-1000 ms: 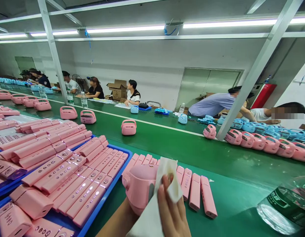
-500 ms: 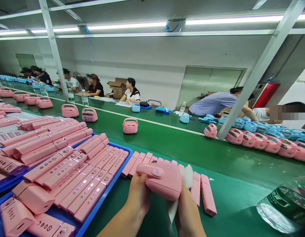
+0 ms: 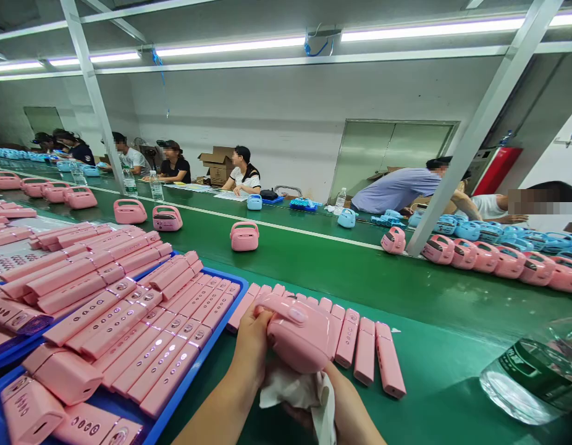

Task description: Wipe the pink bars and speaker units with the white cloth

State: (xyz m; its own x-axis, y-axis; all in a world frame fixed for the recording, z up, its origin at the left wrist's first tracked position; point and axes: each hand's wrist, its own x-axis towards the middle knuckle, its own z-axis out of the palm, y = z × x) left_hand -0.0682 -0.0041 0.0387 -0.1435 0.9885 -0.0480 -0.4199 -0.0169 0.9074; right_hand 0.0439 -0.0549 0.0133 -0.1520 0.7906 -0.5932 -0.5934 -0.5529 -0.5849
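Note:
My left hand (image 3: 252, 346) is closed round the left end of a pink portable speaker (image 3: 301, 339), which has a rounded body and a carry handle on top. It is tilted in front of me, above the green bench. My right hand (image 3: 339, 405) grips a white cloth (image 3: 298, 388) beneath the speaker's lower right side, partly hiding the fingers. A row of pink bar-shaped pieces (image 3: 365, 352) lies just behind the speaker on the bench. To the left, a blue tray (image 3: 223, 334) is filled with more such pink pieces, some with buttons.
A large clear bottle (image 3: 529, 377) with a green label lies at the right. More pink speakers (image 3: 244, 237) stand along the green conveyor (image 3: 314, 266), several grouped at the right beside a white post (image 3: 453, 179). Co-workers (image 3: 242, 173) sit across, near blue speakers (image 3: 346, 218).
The speaker has tilted and dropped slightly. The cloth and my right hand have moved from its right side to underneath it. My left hand keeps its grip.

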